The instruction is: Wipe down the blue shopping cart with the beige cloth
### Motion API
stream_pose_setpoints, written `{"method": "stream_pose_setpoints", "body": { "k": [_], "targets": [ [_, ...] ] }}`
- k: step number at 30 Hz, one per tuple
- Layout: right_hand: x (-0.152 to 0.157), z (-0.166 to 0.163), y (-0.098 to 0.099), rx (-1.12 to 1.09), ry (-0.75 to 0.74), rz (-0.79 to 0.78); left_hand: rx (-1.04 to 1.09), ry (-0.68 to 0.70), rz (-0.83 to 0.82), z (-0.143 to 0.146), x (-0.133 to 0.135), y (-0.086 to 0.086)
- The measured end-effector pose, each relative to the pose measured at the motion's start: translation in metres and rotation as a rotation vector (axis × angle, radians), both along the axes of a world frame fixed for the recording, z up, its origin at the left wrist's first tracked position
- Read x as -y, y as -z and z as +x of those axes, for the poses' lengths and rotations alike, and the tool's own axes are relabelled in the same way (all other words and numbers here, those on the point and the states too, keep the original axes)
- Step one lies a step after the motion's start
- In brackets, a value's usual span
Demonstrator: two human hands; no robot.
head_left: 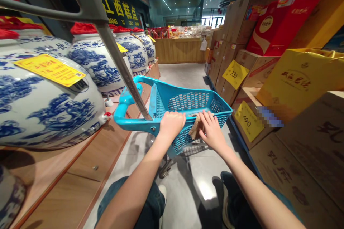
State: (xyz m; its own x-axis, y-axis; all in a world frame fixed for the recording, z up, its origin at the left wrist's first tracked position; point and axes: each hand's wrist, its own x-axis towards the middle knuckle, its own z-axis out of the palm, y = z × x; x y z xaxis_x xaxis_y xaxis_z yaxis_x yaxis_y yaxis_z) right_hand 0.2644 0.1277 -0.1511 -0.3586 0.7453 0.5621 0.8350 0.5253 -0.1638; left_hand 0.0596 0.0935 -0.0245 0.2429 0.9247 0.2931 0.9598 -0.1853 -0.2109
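Observation:
A blue plastic shopping cart (134,123) stands crosswise in front of me, its handle to the left and its basket to the right. My left hand (172,125) is closed over the near rim of the basket. On the same rim, further right, my right hand (213,128) presses a brown cloth (195,128) against the edge, its fingers laid over the top. Part of the cloth hangs down outside the perforated side wall; the rest is hidden under the hand. No goods show inside the basket.
Large blue-and-white jars (48,103) with red covers line a wooden platform (88,164) on the left. A grey metal bar (120,64) slants down before the cart handle. Stacked cartons (290,171) and gift bags (298,82) flank the right. Grey floor (182,73) leads to a wooden counter (178,50).

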Motion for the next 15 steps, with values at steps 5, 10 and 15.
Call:
{"method": "stream_pose_setpoints", "body": {
  "k": [5, 10, 15],
  "targets": [
    [-0.016, 0.019, -0.002, -0.03, 0.163, -0.023, 0.004, -0.007, -0.004, 0.0, -0.001, 0.0],
    [-0.006, 0.005, 0.004, -0.054, 0.109, 0.009, 0.023, 0.006, 0.013, 0.0, 0.0, 0.002],
    [0.006, -0.007, 0.0, -0.001, -0.021, 0.01, 0.012, 0.003, 0.015, -0.001, 0.0, 0.002]
  ]
}}
